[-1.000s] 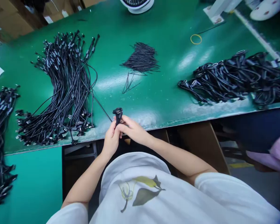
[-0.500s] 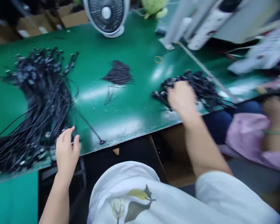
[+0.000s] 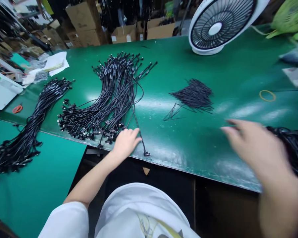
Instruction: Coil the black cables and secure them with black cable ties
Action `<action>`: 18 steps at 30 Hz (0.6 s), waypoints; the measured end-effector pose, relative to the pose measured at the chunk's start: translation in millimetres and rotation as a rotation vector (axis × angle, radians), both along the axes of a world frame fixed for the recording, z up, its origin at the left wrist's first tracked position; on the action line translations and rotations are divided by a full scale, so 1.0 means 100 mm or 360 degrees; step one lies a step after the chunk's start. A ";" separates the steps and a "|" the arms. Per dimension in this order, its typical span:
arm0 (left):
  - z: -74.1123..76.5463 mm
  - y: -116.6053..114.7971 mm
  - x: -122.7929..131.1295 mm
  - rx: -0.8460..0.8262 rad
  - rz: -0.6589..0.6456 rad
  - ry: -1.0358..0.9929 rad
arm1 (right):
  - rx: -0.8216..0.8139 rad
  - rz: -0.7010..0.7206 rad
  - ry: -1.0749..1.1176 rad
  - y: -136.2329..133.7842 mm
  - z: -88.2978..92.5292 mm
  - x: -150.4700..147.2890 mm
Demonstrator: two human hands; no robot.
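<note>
My left hand (image 3: 126, 141) is at the near edge of the bench, its fingers curled at the end of a thin black cable that runs down into them. Beside it lies a large pile of black cables (image 3: 111, 96) with connectors at both ends. One cable with a black connector (image 3: 146, 154) stretches out just right of that hand. My right hand (image 3: 255, 145), blurred, hovers over the bench with thumb and fingers apart and nothing visible between them. Behind it, at the right edge, is another heap of black cables (image 3: 296, 148), partly hidden by the hand.
A bundle of short black ties or wires (image 3: 195, 94) lies mid-bench. Further back stands a white fan (image 3: 208, 51). A yellow rubber band (image 3: 267, 96) lies to the right. At left are another cable bundle (image 3: 39, 109), orange-handled scissors (image 3: 17, 108) and papers (image 3: 56, 62).
The view has swung left, bringing the left bundle and scissors into sight. My right hand has come away from the right cable heap, leftward. My left hand stays beside the large pile.
</note>
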State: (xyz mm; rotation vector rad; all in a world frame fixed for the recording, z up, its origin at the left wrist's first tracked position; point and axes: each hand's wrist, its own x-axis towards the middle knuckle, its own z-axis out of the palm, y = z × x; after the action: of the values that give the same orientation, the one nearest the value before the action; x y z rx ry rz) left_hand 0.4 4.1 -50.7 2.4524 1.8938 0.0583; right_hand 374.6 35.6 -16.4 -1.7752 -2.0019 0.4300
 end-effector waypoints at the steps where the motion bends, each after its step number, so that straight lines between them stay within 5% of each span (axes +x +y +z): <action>1: -0.06 -0.01 0.12 -0.0077 -0.0075 0.0011 | -0.0037 0.0074 -0.0089 0.06 -0.08 -0.30; 5: -0.22 -0.07 0.34 -0.0194 -0.0242 -0.0107 | -0.0212 0.0794 -0.0177 0.33 -0.28 -1.46; 9: -0.21 -0.14 0.14 0.0000 -0.0166 -0.0376 | 0.0134 0.1039 -0.0393 0.76 -0.41 -2.21; 12: -0.18 -0.09 -0.09 0.0240 0.0128 -0.0294 | 0.0341 0.1228 -0.0595 1.06 -0.51 -2.50; 18: -0.21 0.01 -0.27 0.0161 0.0133 -0.0358 | 0.0455 0.1407 -0.0648 1.07 -0.40 -2.45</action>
State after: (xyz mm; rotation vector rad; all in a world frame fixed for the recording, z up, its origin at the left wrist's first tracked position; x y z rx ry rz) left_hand -26.8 4.7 -71.9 2.3098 1.9363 0.4242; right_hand 129.4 143.0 -56.0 -0.7669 -2.9047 0.0080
